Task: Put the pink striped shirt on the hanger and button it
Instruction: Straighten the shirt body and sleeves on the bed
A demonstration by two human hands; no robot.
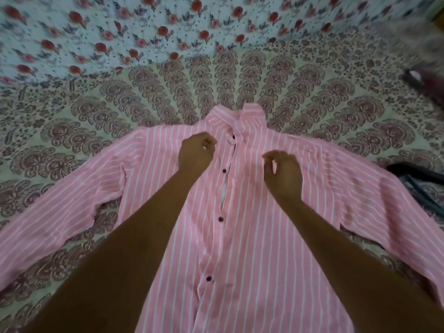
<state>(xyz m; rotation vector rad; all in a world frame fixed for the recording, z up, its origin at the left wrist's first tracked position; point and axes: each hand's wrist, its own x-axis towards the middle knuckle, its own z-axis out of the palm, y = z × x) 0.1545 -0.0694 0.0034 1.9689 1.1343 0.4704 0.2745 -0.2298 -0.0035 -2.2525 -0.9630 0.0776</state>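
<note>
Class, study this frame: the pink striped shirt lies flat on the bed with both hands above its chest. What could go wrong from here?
1. The pink striped shirt gapes between its second and third dark buttons, so it might hang unevenly.
2. No hanger is visible; it may still need inserting.
3. The left hand and right hand hover with curled fingers, gripping nothing, and may rumple the cloth.
</note>
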